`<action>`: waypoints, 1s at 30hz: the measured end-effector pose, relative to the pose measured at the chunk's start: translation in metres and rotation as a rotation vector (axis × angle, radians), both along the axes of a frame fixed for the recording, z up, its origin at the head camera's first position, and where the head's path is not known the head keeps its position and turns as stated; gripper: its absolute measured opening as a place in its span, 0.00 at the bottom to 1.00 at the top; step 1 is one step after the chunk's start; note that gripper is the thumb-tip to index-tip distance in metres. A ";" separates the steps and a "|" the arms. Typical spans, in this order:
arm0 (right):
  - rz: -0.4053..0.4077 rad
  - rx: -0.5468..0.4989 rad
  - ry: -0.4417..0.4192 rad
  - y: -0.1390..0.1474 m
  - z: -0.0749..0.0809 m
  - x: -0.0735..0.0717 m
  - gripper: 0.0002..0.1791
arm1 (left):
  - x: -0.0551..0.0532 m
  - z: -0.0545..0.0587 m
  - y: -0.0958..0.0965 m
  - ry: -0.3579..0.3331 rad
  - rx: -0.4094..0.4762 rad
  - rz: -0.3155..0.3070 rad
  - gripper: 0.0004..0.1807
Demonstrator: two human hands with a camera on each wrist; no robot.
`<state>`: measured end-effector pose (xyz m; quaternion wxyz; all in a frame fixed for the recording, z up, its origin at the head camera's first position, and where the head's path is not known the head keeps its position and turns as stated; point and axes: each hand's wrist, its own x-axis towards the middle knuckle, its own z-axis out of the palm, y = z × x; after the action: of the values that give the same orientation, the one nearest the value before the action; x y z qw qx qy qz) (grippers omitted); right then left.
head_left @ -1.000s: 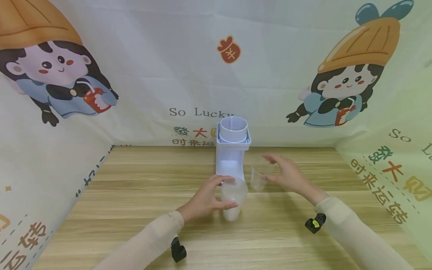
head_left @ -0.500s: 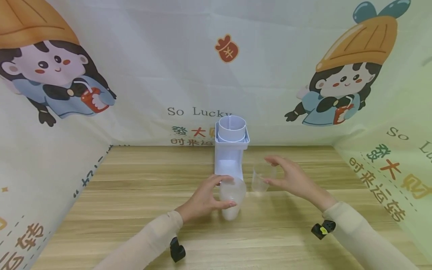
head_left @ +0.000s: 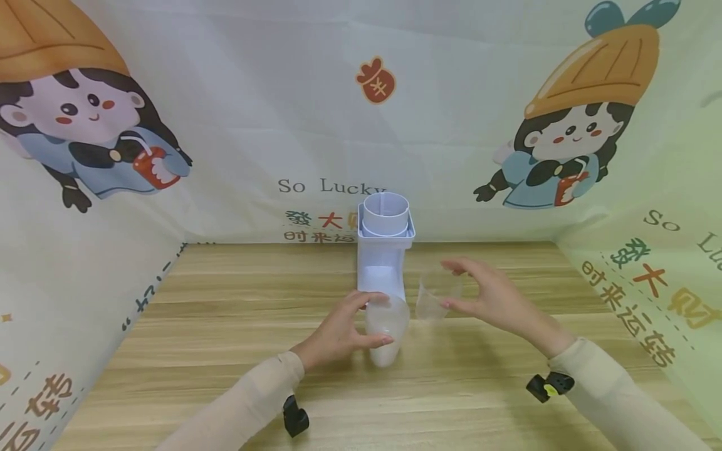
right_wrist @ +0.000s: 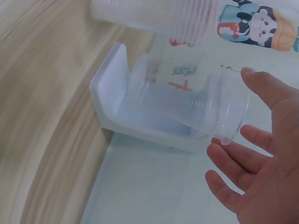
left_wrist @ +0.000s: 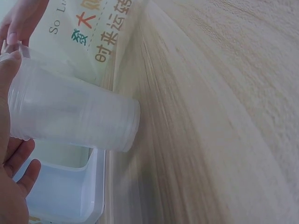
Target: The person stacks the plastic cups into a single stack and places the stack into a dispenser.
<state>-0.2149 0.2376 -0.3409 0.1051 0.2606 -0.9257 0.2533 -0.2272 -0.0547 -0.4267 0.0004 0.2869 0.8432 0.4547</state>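
Observation:
A stack of clear plastic cups (head_left: pixel 386 335) stands mouth-up in the head view, and my left hand (head_left: pixel 338 329) grips it around the top between thumb and fingers. In the left wrist view the nested cups (left_wrist: pixel 77 109) show as one translucent bundle with ridged rims. To the right, my right hand (head_left: pixel 496 304) pinches a single clear cup (head_left: pixel 431 304) near its rim, held apart from the stack. That cup (right_wrist: pixel 187 95) looks see-through and hollow in the right wrist view. Just behind both hands is a pale blue-white cup dispenser (head_left: pixel 380 269).
The dispenser has a round open tube (head_left: pixel 386 213) at its top, and its foot is partly hidden by the left hand and stack. A wood-grain tabletop (head_left: pixel 237 294) lies beneath. Behind it hangs a printed cloth backdrop (head_left: pixel 271 125), with similar cloth at both sides.
The right hand has moved slightly right with the single cup, which has tilted a little. The left hand and stack stay nearly still; the view itself shifts slightly.

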 end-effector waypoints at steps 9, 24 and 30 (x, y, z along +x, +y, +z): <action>0.016 -0.007 0.026 -0.004 0.020 0.010 0.37 | 0.001 0.001 0.000 -0.017 0.007 0.013 0.35; 0.043 -0.023 0.102 -0.011 0.041 0.019 0.39 | 0.000 -0.001 0.000 -0.016 0.018 -0.001 0.35; 0.069 -0.032 0.143 -0.016 0.047 0.020 0.39 | 0.000 0.001 0.000 -0.012 0.020 -0.009 0.34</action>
<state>-0.1952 0.2219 -0.2937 0.1663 0.3079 -0.9022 0.2521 -0.2274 -0.0546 -0.4261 0.0047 0.2880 0.8371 0.4650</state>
